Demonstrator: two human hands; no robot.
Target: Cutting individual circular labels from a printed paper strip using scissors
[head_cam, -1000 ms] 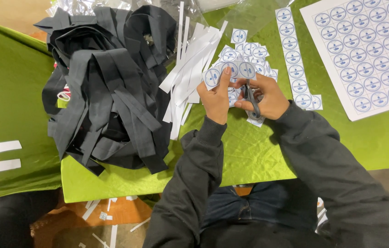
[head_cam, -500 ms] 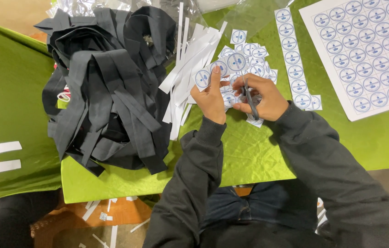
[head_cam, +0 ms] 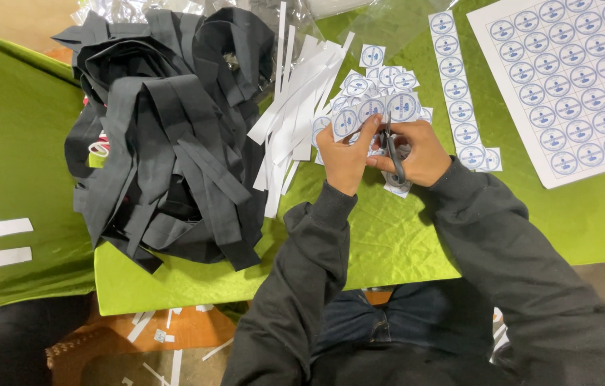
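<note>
My left hand (head_cam: 345, 157) holds a short strip of paper with round blue-and-white labels (head_cam: 374, 111) by its near end. My right hand (head_cam: 420, 151) grips a pair of dark-handled scissors (head_cam: 392, 154), whose blades reach up to the strip between two labels. Both hands are over the green cloth (head_cam: 388, 236), just in front of a small heap of cut square labels (head_cam: 381, 77).
A pile of black fabric straps (head_cam: 166, 136) lies to the left. White paper offcuts (head_cam: 295, 121) fan out beside it. A single-column label strip (head_cam: 456, 107) and a full label sheet (head_cam: 574, 78) lie to the right. Paper scraps litter the floor (head_cam: 166, 336).
The label strip in my left hand has shifted left and turned a little. The scissors stay at the strip; both hands remain in much the same place.
</note>
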